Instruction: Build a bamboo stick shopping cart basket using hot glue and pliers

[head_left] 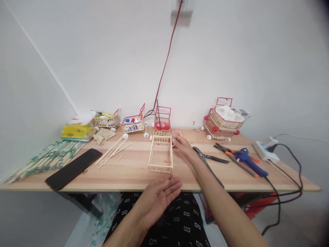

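A small rectangular basket frame made of wooden sticks (172, 161) stands on the wooden table in front of me. My right hand (183, 147) is at its far right corner, fingers stretched out and slightly curved; whether they touch the frame I cannot tell. At the table's front edge, just below the basket's near side, my left hand (163, 195) has its fingers extended and its palm turned sideways, holding nothing. Left of the basket lie several loose wooden sticks (110, 152).
Small stick carts with red trim (162, 118) line the back, one pair (223, 123) at right. Scissors (208, 161), pliers (236, 159), a blue glue gun (250, 163) and a power strip (266, 152) lie right. A black phone (74, 168) and packaged sticks (48, 156) lie left.
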A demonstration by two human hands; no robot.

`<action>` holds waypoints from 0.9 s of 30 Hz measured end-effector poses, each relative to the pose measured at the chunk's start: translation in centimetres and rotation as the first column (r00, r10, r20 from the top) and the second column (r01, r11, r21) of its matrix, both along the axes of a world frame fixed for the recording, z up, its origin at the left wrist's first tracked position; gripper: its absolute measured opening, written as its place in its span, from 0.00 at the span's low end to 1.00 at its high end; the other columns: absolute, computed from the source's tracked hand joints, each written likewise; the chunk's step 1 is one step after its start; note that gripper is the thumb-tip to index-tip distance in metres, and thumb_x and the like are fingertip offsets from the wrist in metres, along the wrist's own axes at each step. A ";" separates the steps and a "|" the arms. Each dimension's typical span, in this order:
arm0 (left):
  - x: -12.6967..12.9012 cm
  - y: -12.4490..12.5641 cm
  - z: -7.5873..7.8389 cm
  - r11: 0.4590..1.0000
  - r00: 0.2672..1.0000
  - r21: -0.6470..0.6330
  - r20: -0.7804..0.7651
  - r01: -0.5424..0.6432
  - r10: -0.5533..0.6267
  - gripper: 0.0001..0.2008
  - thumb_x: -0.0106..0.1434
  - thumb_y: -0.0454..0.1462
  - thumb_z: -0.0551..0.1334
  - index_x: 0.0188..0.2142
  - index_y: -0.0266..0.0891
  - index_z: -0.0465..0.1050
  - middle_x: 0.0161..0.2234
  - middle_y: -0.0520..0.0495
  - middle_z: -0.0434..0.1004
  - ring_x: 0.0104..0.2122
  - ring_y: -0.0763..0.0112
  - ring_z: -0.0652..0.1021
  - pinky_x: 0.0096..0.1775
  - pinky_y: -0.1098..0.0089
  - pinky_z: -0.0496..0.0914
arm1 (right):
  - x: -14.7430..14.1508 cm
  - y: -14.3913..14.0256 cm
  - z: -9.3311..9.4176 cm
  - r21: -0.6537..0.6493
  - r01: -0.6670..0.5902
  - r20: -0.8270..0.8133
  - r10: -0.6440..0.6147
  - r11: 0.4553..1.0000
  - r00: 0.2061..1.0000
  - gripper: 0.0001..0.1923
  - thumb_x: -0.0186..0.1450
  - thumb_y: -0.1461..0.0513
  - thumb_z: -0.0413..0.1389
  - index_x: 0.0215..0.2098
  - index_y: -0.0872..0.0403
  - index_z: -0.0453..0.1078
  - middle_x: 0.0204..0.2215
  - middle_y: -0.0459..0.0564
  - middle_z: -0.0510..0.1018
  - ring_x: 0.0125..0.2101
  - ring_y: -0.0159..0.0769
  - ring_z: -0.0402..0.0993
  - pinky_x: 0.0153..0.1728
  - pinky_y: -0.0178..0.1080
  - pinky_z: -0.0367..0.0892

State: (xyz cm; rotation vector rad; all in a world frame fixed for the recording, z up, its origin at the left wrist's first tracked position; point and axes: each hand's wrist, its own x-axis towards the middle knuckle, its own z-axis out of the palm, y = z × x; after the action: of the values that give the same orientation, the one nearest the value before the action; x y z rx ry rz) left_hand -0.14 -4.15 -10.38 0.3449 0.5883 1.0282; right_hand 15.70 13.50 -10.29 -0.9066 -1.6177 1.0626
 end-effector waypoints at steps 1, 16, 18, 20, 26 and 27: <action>-0.2 -0.1 0.2 0.999 0.999 0.032 -0.041 0.034 -0.032 0.13 0.58 0.32 0.66 0.44 0.31 0.74 0.47 0.32 0.77 0.48 0.56 0.78 0.54 0.59 0.69 | 0.1 0.1 -0.2 0.003 -0.003 -0.001 0.003 1.000 1.000 0.20 0.59 0.46 0.57 0.38 0.53 0.72 0.36 0.48 0.78 0.36 0.35 0.74 0.37 0.38 0.71; -7.2 3.1 1.3 0.612 0.380 0.746 -0.503 -0.262 0.776 0.11 0.59 0.42 0.65 0.38 0.39 0.71 0.43 0.46 0.75 0.43 0.68 0.75 0.42 0.69 0.71 | 0.4 -3.2 -0.9 0.125 0.307 -0.009 -0.309 0.943 0.951 0.20 0.67 0.49 0.47 0.40 0.55 0.72 0.35 0.52 0.78 0.34 0.37 0.73 0.34 0.37 0.67; -7.0 3.5 0.6 0.647 0.367 0.746 -0.564 -0.157 0.740 0.18 0.60 0.43 0.63 0.48 0.40 0.69 0.50 0.43 0.73 0.48 0.64 0.74 0.47 0.64 0.71 | 0.4 -4.1 -1.3 0.126 0.324 0.021 -0.329 0.937 0.944 0.20 0.68 0.50 0.47 0.40 0.55 0.73 0.34 0.52 0.78 0.33 0.36 0.73 0.36 0.38 0.66; -6.8 3.8 -0.1 0.670 0.356 0.740 -0.612 -0.058 0.706 0.24 0.61 0.44 0.62 0.56 0.41 0.65 0.57 0.41 0.68 0.53 0.62 0.72 0.51 0.60 0.69 | 0.5 -4.7 -1.7 0.118 0.320 0.058 -0.328 0.940 0.943 0.18 0.68 0.51 0.48 0.41 0.55 0.73 0.34 0.52 0.79 0.33 0.36 0.74 0.36 0.38 0.67; -5.8 3.9 -0.8 0.718 0.332 0.693 -0.694 0.069 0.638 0.28 0.61 0.45 0.61 0.59 0.38 0.63 0.62 0.39 0.63 0.58 0.60 0.69 0.55 0.60 0.68 | 1.1 -4.9 -2.3 0.092 0.299 0.128 -0.309 0.950 0.942 0.20 0.68 0.51 0.47 0.40 0.56 0.73 0.34 0.54 0.81 0.34 0.38 0.77 0.37 0.39 0.68; -5.6 3.7 -0.8 0.720 0.339 0.690 -0.697 0.079 0.631 0.28 0.61 0.45 0.60 0.59 0.38 0.63 0.62 0.39 0.63 0.58 0.61 0.69 0.55 0.61 0.68 | 1.2 -4.9 -2.4 0.087 0.291 0.136 -0.300 0.953 0.944 0.21 0.68 0.50 0.46 0.39 0.56 0.73 0.33 0.54 0.81 0.34 0.38 0.77 0.37 0.39 0.68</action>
State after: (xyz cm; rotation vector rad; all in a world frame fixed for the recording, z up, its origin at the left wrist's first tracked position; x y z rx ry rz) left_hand -5.78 -0.43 -11.16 1.5740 1.3763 1.3503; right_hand 16.90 8.64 -12.65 -1.1645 -1.5652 0.7435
